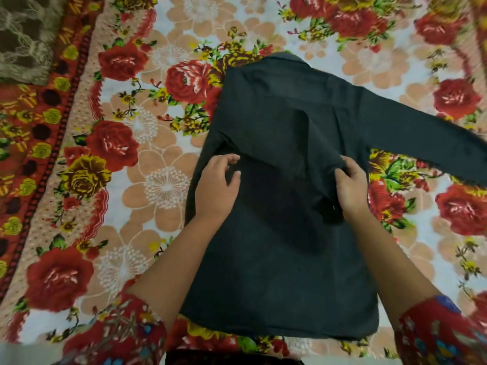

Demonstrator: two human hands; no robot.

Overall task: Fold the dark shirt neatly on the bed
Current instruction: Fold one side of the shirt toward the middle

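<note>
subject: dark shirt [276, 259], lying flat on the bed [87, 56], centre of view, collar [286, 59] at the far end and hem nearest the person.

material and shape: plain charcoal woven cloth, matte, slightly faded. one long sleeve [421, 138] runs straight out to the right across the bed cover. the other sleeve is folded in over the body and lies as a darker band slanting down to a cuff, where a small round button [334, 208] shows. the left side edge is turned in, giving a fairly straight line. creases rise from the middle towards the shoulders.

bed cover [158, 185]: soft plush blanket, pale ground with large red roses, yellow blooms and peach flower outlines, and a red patterned border down the left. a brown cloth with a pale net pattern [23, 35] lies at the far left corner.

hands: both forearms reach in from below, in red floral printed sleeves [142, 330]. the left hand [217, 185] sits palm down at the shirt's left edge, fingers bent and spread, thumb apart from them; whether it has hold of any cloth cannot be told. the right hand [353, 187] is on the right half of the shirt, just above the cuff, with fingers and thumb pinching a ridge of the folded cloth.
</note>
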